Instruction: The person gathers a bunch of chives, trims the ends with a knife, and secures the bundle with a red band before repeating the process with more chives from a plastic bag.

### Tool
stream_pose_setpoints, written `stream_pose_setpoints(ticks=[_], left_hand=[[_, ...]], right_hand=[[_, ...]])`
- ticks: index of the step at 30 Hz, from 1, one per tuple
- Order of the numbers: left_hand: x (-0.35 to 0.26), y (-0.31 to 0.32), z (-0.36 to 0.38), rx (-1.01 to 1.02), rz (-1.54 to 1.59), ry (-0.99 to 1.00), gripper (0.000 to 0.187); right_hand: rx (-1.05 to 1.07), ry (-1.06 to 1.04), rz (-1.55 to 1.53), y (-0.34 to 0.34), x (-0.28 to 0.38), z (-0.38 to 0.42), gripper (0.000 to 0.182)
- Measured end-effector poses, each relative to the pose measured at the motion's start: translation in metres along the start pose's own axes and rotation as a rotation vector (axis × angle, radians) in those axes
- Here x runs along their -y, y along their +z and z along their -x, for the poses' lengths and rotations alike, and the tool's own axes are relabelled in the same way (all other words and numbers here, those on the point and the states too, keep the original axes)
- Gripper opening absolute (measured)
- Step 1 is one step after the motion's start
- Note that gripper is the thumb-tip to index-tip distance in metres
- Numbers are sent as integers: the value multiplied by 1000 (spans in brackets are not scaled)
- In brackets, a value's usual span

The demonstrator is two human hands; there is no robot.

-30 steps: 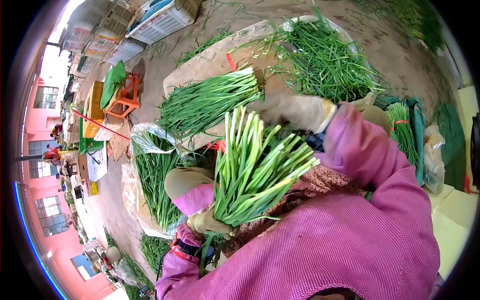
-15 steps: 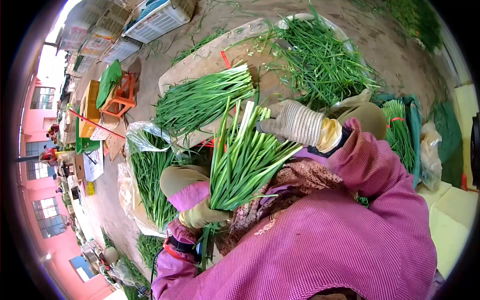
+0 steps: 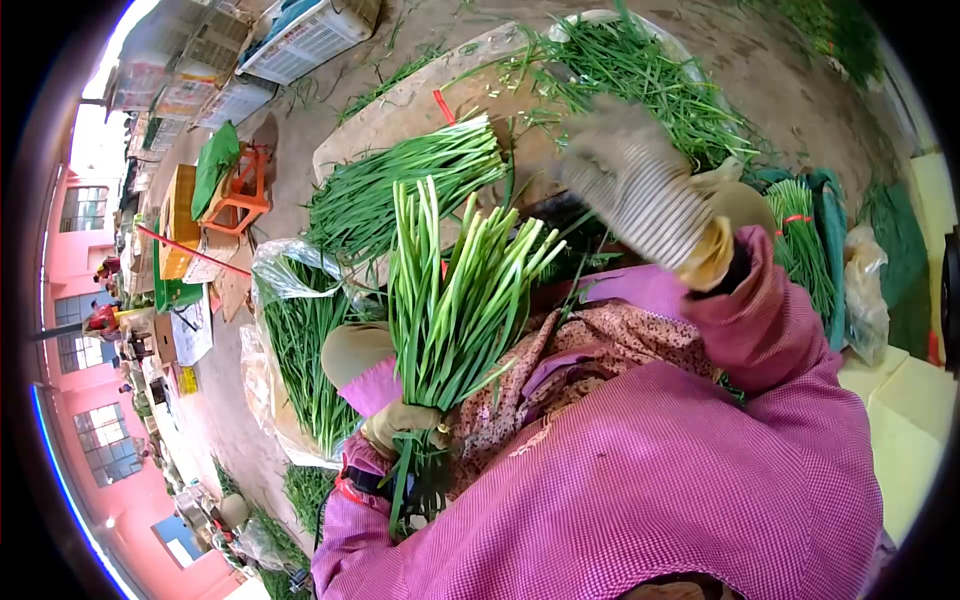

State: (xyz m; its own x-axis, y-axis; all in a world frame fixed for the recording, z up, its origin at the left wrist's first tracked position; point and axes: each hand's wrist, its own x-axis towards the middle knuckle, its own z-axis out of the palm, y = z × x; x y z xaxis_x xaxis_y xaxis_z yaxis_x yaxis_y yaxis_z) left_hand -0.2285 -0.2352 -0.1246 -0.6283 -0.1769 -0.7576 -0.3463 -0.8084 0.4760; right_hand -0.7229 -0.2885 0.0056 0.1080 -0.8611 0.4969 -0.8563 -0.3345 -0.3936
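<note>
So the person's left hand [image 3: 402, 424], in a tan glove, has its fingers wrapped tight around the lower end of a bunch of green chives [image 3: 450, 300], gripping it low in front of their lap so the stalks fan upward and lean a bit to the right. The right hand [image 3: 630, 185], in a grey knit glove, is up in the air off to the right of the bunch and not touching it; it's pretty blurred, so whether the fingers are spread or curled can't be told, but nothing shows in it. Both arms are in pink checked sleeves [image 3: 700, 470]. Just past the tips of the held bunch there's a wooden board [image 3: 400, 115] on the ground with a tidy stack of chives [image 3: 400, 190] lying across it, cut ends pointing right. Further back on the right sits a loose messy heap of chives [image 3: 640, 90]. To the left of the held bunch, a clear plastic bag [image 3: 285, 270] has more chives lying in it. On the far right, a tied bundle [image 3: 805, 250] with a red band rests on green cloth. White crates [image 3: 300, 40] sit up at the top left.
</note>
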Motion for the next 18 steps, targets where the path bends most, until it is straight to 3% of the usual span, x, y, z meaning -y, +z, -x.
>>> stream_pose_setpoints(ticks=[2,3,5,6,8,9,10,11,12,14,15,16,18], left_hand=[[-5,-9,-4,126,-42,-40,16],[-13,10,0,241,-313,321,34],[-54,55,5,199,-326,243,34],[-66,65,6,162,-335,165,35],[-45,51,5,155,-176,169,29],[-44,49,3,105,-278,134,24],[-45,48,3,56,-381,97,20],[-44,50,3,91,-134,40,18],[-37,44,3,91,-136,40,18],[-18,28,4,26,-176,188,25],[-41,54,11,-133,-433,65,30],[-46,63,7,-132,-434,65,30],[-50,73,0,263,235,118,24]], right_hand=[[138,87,-45,13,19,6,37],[132,85,-49,20,22,12,37],[195,184,-101,33,28,23,77],[384,193,-34,30,33,24,84],[455,249,14,43,50,40,87],[308,262,-25,69,56,55,87],[282,300,-6,80,65,55,71],[303,370,-145,80,65,55,58],[322,436,-285,75,66,52,45],[263,446,-282,79,65,53,38],[205,458,-278,83,64,54,33],[204,458,-277,88,61,56,33],[85,408,-356,94,56,54,24]])
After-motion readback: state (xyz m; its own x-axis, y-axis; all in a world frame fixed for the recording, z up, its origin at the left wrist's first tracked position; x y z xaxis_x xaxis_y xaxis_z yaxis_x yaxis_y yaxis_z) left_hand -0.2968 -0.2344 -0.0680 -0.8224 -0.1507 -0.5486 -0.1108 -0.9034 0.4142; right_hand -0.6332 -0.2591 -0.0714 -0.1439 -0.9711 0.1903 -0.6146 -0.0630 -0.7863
